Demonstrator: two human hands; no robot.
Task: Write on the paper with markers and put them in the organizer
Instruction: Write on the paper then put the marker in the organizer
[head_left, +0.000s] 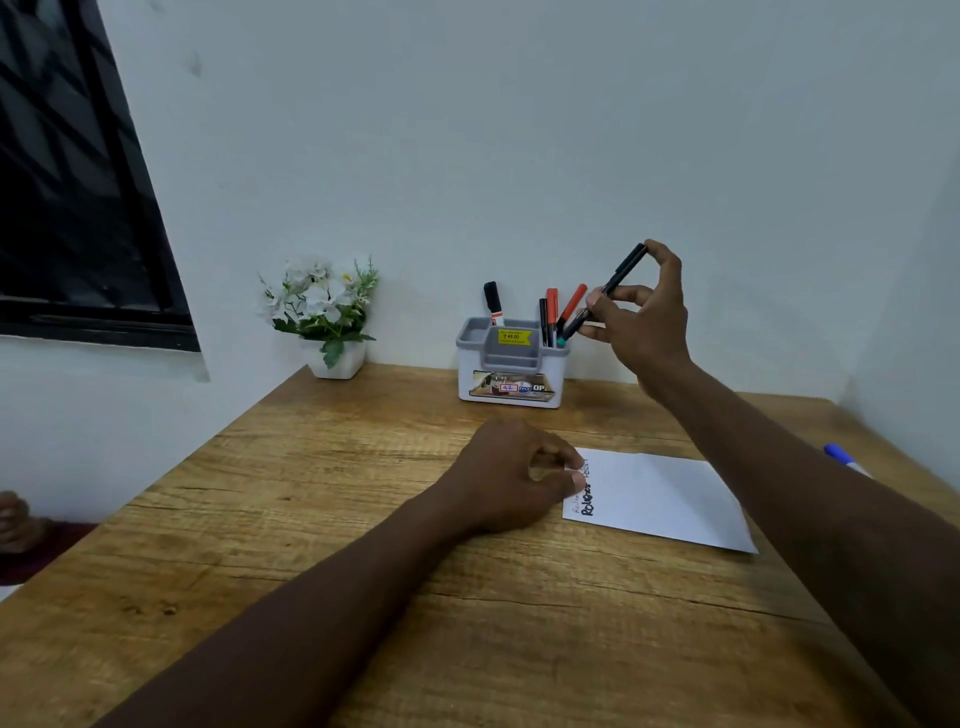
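Tilting the black marker (605, 293), pinched by the right hand (644, 322), upright at the organizer (511, 374) is advised. The loosely curled left hand (514, 475) is rested on the paper (660, 493).

Left forearm (311, 613), near left: bare right up to the wrist | left hand (511, 475), mid-desk: bare, short pale nails on the fingers (575, 484) | right forearm (810, 483), right side: bare too | right hand (647, 322), far right: bare, short pale nails.
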